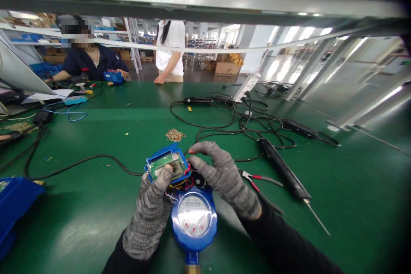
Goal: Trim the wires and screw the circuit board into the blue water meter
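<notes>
A blue meter point(194, 218) with a round glass dial lies on the green tabletop point(96, 205) right in front of the person, its brass end pointing toward them. Just behind the meter, touching its far edge, sits a blue lid point(167, 163) tilted up, with a green circuit board set in it and red and yellow wires running from it down to the meter. The left hand point(150, 214), in a grey knit glove, lies along the meter's left side, and its fingers are closed on the lid's near edge, thumb on the board; that grip is shut on the lid. The right hand point(224, 177), gloved the same, hovers just right of the lid and behind the meter; its fingers are spread and bent, the grip open, one fingertip close to the lid's right corner, though contact cannot be told. Right of the meter, near the right hand, lie red-handled cutters point(260, 177), and beyond them a black electric screwdriver point(284, 171) with its bit pointing away to the right. Farther behind the meter there is a small heap of brass screws point(175, 135), and past that a tangle of black cables point(244, 122). Far to the meter's left, at the frame's edge, stands a blue bin point(16, 201). Across the tabletop, well apart from the meter, a seated person in dark blue point(90, 62) handles another blue part, and a person in white point(170, 49) stands with one hand on the edge.
</notes>
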### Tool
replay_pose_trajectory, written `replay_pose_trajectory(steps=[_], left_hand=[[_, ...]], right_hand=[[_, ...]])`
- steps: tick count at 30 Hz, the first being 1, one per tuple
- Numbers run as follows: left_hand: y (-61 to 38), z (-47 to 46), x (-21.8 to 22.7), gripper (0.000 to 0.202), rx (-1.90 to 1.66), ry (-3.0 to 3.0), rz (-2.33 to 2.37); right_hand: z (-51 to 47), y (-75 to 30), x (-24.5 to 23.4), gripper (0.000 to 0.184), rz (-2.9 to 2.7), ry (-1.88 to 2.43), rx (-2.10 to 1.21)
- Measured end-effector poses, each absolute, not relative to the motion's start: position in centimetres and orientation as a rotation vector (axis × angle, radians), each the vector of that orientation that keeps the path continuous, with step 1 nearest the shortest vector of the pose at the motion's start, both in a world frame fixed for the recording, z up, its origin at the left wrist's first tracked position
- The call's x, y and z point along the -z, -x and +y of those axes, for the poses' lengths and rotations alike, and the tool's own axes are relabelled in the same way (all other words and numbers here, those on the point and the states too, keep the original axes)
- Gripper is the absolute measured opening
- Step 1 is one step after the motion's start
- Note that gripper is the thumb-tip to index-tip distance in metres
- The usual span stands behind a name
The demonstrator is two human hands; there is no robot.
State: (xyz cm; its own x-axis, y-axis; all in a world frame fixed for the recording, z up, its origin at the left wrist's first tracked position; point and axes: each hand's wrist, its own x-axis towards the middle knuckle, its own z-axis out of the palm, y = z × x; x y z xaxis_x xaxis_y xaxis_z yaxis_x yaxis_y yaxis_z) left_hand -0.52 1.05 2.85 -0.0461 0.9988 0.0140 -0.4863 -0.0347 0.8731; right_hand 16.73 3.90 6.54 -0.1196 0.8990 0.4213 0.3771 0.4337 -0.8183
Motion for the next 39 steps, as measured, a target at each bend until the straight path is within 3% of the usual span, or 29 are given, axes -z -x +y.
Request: replay_pose_trajectory(steps=[3,8,19,39], left_hand=[[0.3,0.7,-2.6,0.037,-1.533,-0.842,0.916],[-0.2,0.3,-2.5,0.034,-1.588,-0.924,0.997],[-0.3,-0.7,-3.0,0.022,-1.511,-1.057,1.141],[-0.7,-0.2,-4.5,0.02,-1.476,-1.256,1.239]], right_hand=[[0.9,-16.6,-5.9,0.005,-1.524,1.085,-0.367],[-2.6,-15.0,-5.5,0.023,-1.492,1.093,-0.255],[-3.2,-13.0,-4.5,0.021,-1.316,1.172,-0.386],[-1.3,-14.6,-5.6,0.015,-1.444,1.148,-0.485]])
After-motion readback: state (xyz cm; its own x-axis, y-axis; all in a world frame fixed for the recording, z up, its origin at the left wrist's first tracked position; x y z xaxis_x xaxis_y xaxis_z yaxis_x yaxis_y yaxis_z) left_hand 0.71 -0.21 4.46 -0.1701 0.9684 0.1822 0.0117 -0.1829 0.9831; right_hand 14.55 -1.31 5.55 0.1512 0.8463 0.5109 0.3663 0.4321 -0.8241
